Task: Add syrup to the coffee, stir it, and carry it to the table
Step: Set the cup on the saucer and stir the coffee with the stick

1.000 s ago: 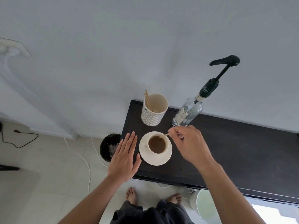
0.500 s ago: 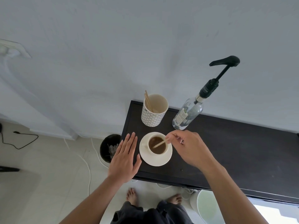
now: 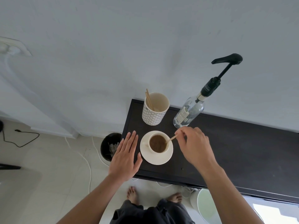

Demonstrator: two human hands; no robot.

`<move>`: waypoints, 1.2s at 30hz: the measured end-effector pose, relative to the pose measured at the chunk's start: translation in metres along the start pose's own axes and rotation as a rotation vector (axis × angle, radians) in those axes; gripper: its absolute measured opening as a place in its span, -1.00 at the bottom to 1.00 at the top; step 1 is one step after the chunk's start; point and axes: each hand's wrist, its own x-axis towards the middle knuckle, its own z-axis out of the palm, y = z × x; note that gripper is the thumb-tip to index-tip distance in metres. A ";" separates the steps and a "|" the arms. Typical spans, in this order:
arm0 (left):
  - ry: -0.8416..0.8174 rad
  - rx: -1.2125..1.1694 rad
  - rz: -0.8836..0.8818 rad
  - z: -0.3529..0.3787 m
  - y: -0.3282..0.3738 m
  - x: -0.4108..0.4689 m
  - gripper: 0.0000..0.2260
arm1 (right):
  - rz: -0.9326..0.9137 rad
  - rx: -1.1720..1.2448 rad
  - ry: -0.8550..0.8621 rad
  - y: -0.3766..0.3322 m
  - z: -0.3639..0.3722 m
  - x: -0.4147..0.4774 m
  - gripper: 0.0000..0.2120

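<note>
A white cup of brown coffee [image 3: 157, 143] stands on a white saucer [image 3: 159, 159] near the left end of a dark counter [image 3: 234, 151]. My right hand [image 3: 194, 146] pinches a thin wooden stir stick [image 3: 171, 139] whose lower end dips into the coffee at the cup's right rim. My left hand [image 3: 125, 156] lies flat with fingers spread on the counter, just left of the saucer and not touching it. A clear glass syrup bottle [image 3: 188, 113] with a black pump [image 3: 226, 59] stands behind the cup, to the right.
A patterned white holder [image 3: 153, 113] with a few wooden sticks stands behind the cup. Below the counter's left end sits a black bin [image 3: 107, 147]. White cables trail over the tiled floor, and a pale round bin [image 3: 205, 206] stands by my bare feet.
My right hand has swung the stir stick around inside the cup, from across the coffee to the right rim. The left hand stays flat in place.
</note>
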 end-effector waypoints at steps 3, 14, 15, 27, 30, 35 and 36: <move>0.005 0.000 0.003 0.001 0.000 -0.002 -0.31 | -0.043 0.165 -0.040 -0.006 0.001 -0.003 -0.78; 0.009 -0.001 0.012 0.004 -0.002 -0.001 -0.31 | -0.094 0.201 -0.043 -0.006 -0.005 -0.002 -0.78; 0.011 -0.002 0.012 0.005 -0.003 -0.001 -0.31 | -0.102 0.232 -0.085 -0.008 -0.005 -0.003 -0.78; 0.004 0.001 0.011 0.005 -0.003 0.000 -0.31 | -0.136 0.187 -0.092 -0.008 0.001 -0.004 -0.78; 0.004 -0.008 0.006 0.003 -0.002 -0.001 -0.31 | -0.090 0.095 -0.148 -0.003 0.002 -0.002 -0.78; -0.012 -0.014 -0.005 -0.001 0.000 -0.001 -0.31 | -0.096 0.035 0.037 -0.004 0.000 0.000 -0.80; -0.014 -0.014 -0.005 -0.002 0.001 -0.001 -0.31 | -0.111 0.092 0.000 -0.006 0.001 0.000 -0.79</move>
